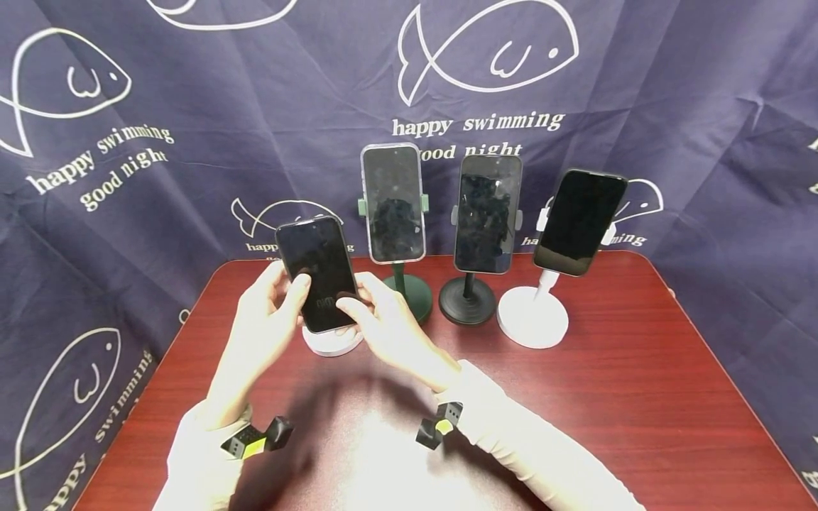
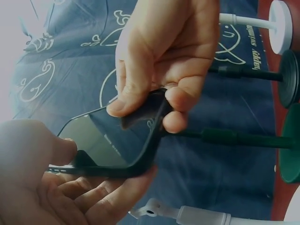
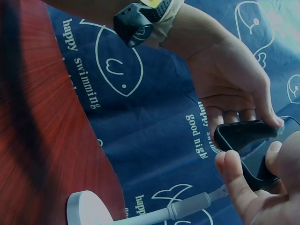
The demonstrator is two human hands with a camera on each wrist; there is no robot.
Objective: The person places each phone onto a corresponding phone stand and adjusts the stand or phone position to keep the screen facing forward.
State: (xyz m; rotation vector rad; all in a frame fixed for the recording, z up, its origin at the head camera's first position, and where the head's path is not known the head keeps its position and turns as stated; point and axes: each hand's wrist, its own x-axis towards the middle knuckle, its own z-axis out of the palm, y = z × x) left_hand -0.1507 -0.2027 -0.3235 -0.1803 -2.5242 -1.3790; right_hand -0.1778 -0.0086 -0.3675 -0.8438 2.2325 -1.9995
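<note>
A black smartphone (image 1: 322, 266) is held upright, screen toward me, between both hands. My left hand (image 1: 258, 319) grips its left edge, thumb on the screen and fingers behind. My right hand (image 1: 393, 323) pinches the lower right corner, its thumb over the front. In the left wrist view the phone's dark case rim (image 2: 117, 171) shows between the two hands. A white phone stand is behind the phone; its round base (image 1: 332, 345) shows below, while its upper part is hidden in the head view. Its pole (image 3: 190, 206) appears below the phone in the right wrist view.
To the right stand three phones on stands: one in a clear case on a green stand (image 1: 409, 294), one on a black stand (image 1: 466, 309), and a tilted one on a white stand (image 1: 533, 323). A blue fish-print cloth (image 1: 703, 142) hangs behind the red wooden table (image 1: 639, 397).
</note>
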